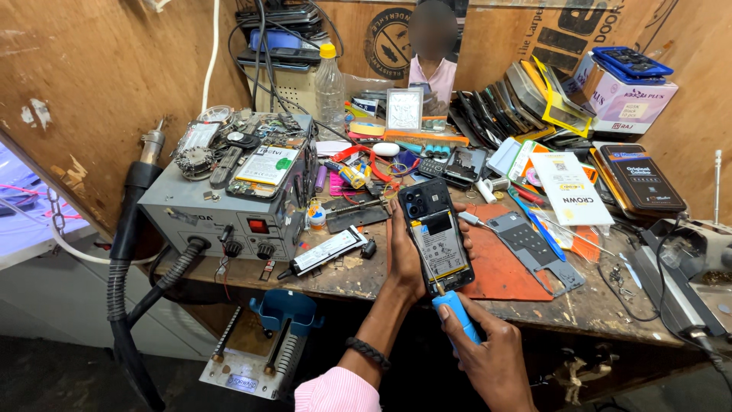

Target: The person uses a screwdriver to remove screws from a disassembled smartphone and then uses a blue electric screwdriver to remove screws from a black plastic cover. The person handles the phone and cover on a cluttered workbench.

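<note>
— Head view, from the left: what's there?
— A grey rework station (229, 206) on the workbench (579, 309). Then the left hand (408, 255) wraps around an opened phone (436, 235), held upright over the red mat (499, 271).
— And the right hand (488, 355)?
— Lower right, closed around a blue screwdriver (460, 311), tip touching the phone's bottom edge.

Glossy phone (436, 236); rough wooden bench (358, 278); blue plastic screwdriver (460, 311).
</note>
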